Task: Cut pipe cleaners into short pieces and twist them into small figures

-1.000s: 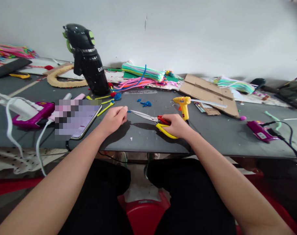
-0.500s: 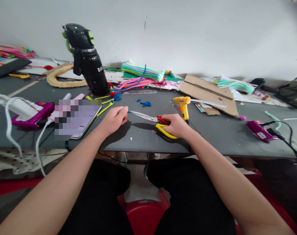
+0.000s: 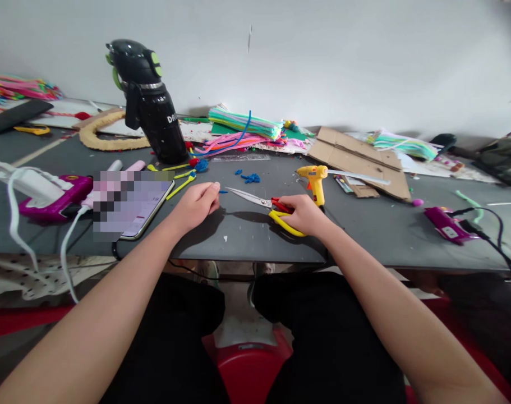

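Note:
My left hand (image 3: 200, 203) is closed in a pinch on a blue pipe cleaner (image 3: 224, 192), whose short end sticks out to the right of the fingertips. Wrapped round the red and yellow handles of a pair of scissors (image 3: 255, 200) is my right hand (image 3: 302, 214). The blades point left and lie just off the blue tip, which looks apart from them. Behind the hands, several short blue pieces (image 3: 251, 178) lie in a small heap on the grey table (image 3: 247, 244). Yellow stems with blue and red heads (image 3: 192, 176) lie beyond my left hand.
A yellow glue gun (image 3: 317, 182) stands behind my right hand. To the left are a phone (image 3: 154, 210), a purple power socket (image 3: 57, 199) and a black bottle (image 3: 160, 120). Bundles of pipe cleaners (image 3: 244, 122) and cardboard (image 3: 360, 157) line the wall. Another purple socket (image 3: 449, 226) sits far right.
Half a second ago the scissor tips met the blue pipe cleaner's end; now they have drawn slightly right and up, clear of it. My left hand has stayed almost still.

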The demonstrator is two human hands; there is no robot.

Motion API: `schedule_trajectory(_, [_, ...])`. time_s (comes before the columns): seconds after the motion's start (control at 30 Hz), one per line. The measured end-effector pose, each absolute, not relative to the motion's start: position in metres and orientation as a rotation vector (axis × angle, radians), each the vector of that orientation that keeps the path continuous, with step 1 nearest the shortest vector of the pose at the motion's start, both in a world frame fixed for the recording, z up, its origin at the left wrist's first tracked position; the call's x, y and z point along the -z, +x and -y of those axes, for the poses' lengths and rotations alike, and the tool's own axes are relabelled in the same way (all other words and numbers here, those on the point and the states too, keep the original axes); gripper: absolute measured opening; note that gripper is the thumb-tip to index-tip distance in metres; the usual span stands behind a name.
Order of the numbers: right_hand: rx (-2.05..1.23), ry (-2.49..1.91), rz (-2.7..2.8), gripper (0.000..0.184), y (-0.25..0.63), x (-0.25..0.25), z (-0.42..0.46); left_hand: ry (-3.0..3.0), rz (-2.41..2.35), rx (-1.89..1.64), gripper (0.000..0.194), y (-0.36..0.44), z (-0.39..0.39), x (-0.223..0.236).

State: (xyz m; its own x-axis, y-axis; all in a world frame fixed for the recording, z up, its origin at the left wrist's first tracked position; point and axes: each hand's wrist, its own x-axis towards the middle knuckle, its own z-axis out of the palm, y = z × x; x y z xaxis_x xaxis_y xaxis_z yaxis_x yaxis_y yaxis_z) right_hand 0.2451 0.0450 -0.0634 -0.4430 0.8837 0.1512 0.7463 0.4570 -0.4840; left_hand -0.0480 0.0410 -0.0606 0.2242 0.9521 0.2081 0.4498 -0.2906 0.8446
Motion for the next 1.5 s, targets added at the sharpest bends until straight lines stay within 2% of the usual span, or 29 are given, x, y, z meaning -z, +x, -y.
schedule_trajectory(0.3, [-0.496, -1.411, 2.329, 0.040, 0.243, 0.064, -0.043, 1.858, -1.295, -0.984, 0.046, -0.049, -0.042, 0.061])
schedule_trajectory(0.9, [-0.482, -1.391, 2.371, 0.027, 0.243, 0.063, -0.047, 1.882, -1.308, -0.971, 0.046, -0.047, -0.041, 0.058])
schedule_trajectory(1.27, [-0.518, -1.457, 2.301, 0.041, 0.242, 0.063, -0.043, 1.936, -1.327, -0.953, 0.047, -0.049, -0.042, 0.058])
schedule_trajectory(1.5, [-0.514, -1.452, 2.303, 0.037, 0.244, 0.064, -0.043, 1.930, -1.525, -1.006, 0.043, -0.070, 0.000, 0.037])
